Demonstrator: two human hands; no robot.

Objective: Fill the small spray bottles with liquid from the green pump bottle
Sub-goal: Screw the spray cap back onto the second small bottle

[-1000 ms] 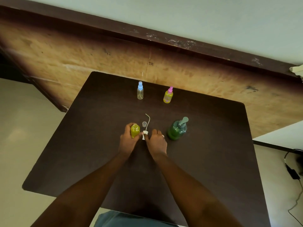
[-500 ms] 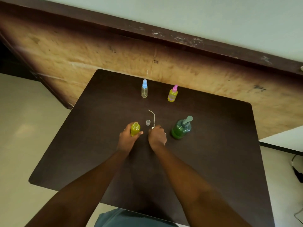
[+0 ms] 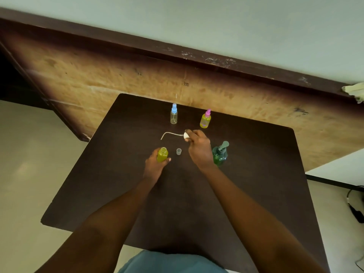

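My left hand [image 3: 155, 166] grips a small open bottle [image 3: 162, 154] full of yellow-green liquid, upright on the dark table [image 3: 256, 174]. My right hand [image 3: 199, 146] pinches a white spray head [image 3: 186, 135] above the table, its thin dip tube [image 3: 170, 134] pointing left. A small clear cap [image 3: 178, 151] stands between my hands. The green pump bottle [image 3: 220, 153] stands just right of my right wrist. At the back stand a clear spray bottle with a blue top [image 3: 174, 114] and a yellow-filled spray bottle with a pink top [image 3: 205, 119].
A scuffed wooden panel [image 3: 137, 81] rises behind the table's far edge. Pale floor lies to the left. A black cable and adapter [image 3: 354, 209] lie on the floor at the right.
My right hand has lifted the white spray head from the table beside the small bottle and carried it up and back, the dip tube now swinging out to the left.
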